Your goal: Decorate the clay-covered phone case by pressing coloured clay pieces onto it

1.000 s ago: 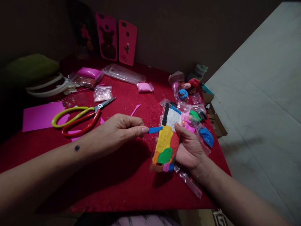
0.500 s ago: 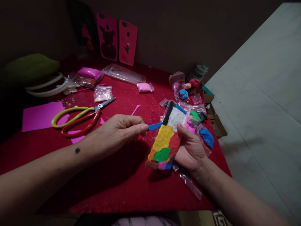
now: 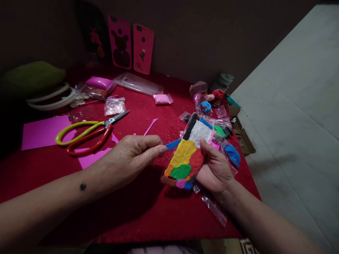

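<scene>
My right hand [image 3: 215,165] holds a clear phone case [image 3: 186,151] tilted above the table, thumb on its face and fingers behind. Patches of coloured clay cover the case: black, white, yellow, red, green, blue and other colours. Between the thumb and fingers of my left hand [image 3: 144,151] is a thin flat blue stick [image 3: 173,144], which looks like a modelling tool. Its far tip meets the case's left edge, by the black and yellow clay; whether it presses on the clay I cannot tell. Scissors [image 3: 92,134] with yellow and red handles lie beyond my left forearm.
On the red tablecloth [image 3: 127,211] lie pink sheets [image 3: 47,132], a clear case [image 3: 140,84] and clay packets [image 3: 162,99]. Bagged clay, including blue clay [image 3: 232,155], sits near the right edge. Decorated pink phone cases [image 3: 143,49] lean on the wall. Cardboard boxes [image 3: 245,141] stand beyond the table.
The case's lower end has shifted slightly left and up. My left hand has dropped a little, still gripping the blue stick, whose slant is now steeper. The view has shifted slightly.
</scene>
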`<state>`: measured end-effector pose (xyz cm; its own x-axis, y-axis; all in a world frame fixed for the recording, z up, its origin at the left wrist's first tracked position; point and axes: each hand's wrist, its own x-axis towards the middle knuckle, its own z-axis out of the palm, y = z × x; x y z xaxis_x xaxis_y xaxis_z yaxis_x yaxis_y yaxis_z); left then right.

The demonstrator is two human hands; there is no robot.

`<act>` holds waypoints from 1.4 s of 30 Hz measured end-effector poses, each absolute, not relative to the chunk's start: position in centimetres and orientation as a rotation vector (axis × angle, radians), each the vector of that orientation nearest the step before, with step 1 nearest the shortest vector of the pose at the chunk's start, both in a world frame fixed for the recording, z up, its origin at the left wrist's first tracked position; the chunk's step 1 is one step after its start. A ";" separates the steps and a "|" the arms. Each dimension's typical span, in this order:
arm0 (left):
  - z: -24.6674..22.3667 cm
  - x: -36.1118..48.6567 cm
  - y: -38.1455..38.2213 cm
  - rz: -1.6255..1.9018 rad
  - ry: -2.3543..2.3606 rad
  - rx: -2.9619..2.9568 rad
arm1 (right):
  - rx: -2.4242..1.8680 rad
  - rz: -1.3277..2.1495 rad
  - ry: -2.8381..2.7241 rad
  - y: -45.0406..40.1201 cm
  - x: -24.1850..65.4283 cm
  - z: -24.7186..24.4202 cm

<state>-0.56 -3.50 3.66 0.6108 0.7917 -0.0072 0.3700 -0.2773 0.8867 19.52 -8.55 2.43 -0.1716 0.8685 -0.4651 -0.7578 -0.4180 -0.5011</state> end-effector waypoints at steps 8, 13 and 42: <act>4.1 -0.4 -4.0 0.538 0.978 1.955 | -0.875 1.798 -0.211 -8.5 19.4 2.5; 4.3 -0.4 -4.4 0.555 0.986 2.025 | -0.862 1.787 -0.217 -8.5 19.5 2.3; 4.1 -0.9 -5.3 0.807 0.914 2.602 | -0.868 1.794 -0.209 -8.6 19.6 2.0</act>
<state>-0.86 -5.27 4.08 0.6466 0.6400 0.4151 0.4914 -0.7656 0.4151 19.58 -8.57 1.96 -0.1530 0.8768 -0.4558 -0.7485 -0.4040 -0.5259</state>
